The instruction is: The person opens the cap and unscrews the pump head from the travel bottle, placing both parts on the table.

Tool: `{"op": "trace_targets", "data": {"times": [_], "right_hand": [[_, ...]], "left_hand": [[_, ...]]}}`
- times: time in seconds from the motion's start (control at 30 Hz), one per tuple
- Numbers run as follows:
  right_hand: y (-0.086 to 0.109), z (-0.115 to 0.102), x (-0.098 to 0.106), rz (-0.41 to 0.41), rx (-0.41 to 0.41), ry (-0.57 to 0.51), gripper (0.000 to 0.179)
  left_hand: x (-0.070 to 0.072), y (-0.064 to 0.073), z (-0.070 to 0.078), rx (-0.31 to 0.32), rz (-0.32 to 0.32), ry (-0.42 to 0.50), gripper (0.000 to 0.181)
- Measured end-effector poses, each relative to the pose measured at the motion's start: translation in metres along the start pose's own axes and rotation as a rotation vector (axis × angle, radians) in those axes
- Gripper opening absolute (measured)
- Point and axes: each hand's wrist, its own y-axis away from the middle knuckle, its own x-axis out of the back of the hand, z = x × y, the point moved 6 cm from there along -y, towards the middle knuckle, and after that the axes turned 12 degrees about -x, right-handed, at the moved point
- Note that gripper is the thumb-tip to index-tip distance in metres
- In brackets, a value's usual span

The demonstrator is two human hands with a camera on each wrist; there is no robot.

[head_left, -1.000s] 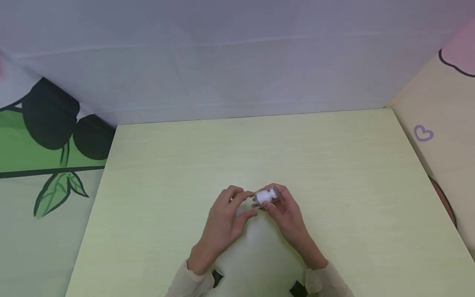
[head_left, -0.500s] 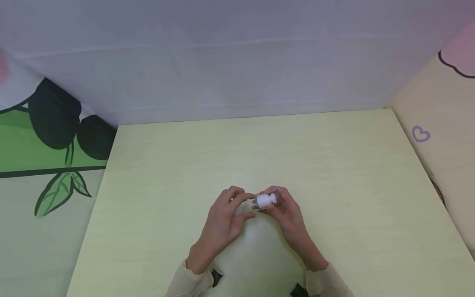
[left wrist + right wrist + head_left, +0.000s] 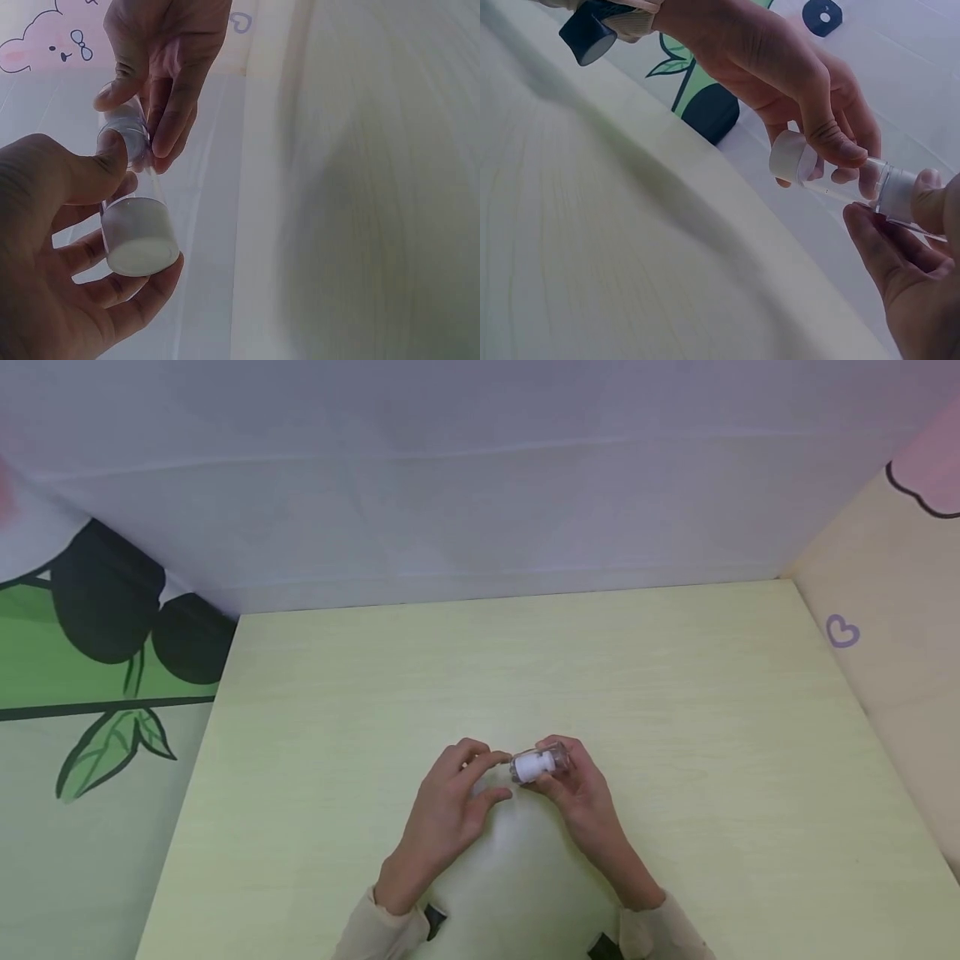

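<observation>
Both hands meet over a small clear cylindrical container point(image 3: 534, 767), low in the middle of the head view. My left hand point(image 3: 442, 802) pinches its clear tube point(image 3: 829, 184) between thumb and fingers. A white cap point(image 3: 141, 238) forms the near end of that tube in the left wrist view, with the fingers spread below it. At the other end, a white section point(image 3: 896, 193) sits inside clear walls, and my right hand point(image 3: 581, 793) grips there with thumb and fingers. Whether the two ends are one piece I cannot tell.
A pale wooden table point(image 3: 480, 668) lies under the hands. A pale cloth point(image 3: 450, 518) hangs behind it, with printed panels point(image 3: 105, 652) at the left and a beige side panel point(image 3: 885, 693) at the right. Dark wrist mounts point(image 3: 603, 946) show by the sleeves.
The container has turned slightly in the right hand, lying a little lower and more level. My left hand has shifted slightly left; my right hand has barely moved.
</observation>
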Motion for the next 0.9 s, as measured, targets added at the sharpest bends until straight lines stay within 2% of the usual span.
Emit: {"op": "trace_targets", "data": {"times": [0.17,0.4,0.73,0.9], "right_hand": [[-0.002,-0.001,0.008,-0.012,0.027,0.028,0.041],[-0.006,-0.005,0.028,-0.029,0.117,0.040,0.038],[-0.009,-0.023,0.051,-0.015,0.137,0.073,0.044],[-0.012,-0.028,0.064,0.031,0.150,0.151,0.045]], "left_hand": [[-0.008,-0.003,0.001,0.023,-0.021,-0.007,0.039],[-0.017,-0.007,0.002,0.042,-0.027,-0.019,0.039],[-0.019,-0.010,0.000,0.110,-0.053,-0.033,0.039],[-0.019,-0.011,-0.001,0.122,-0.050,-0.042,0.040]]}}
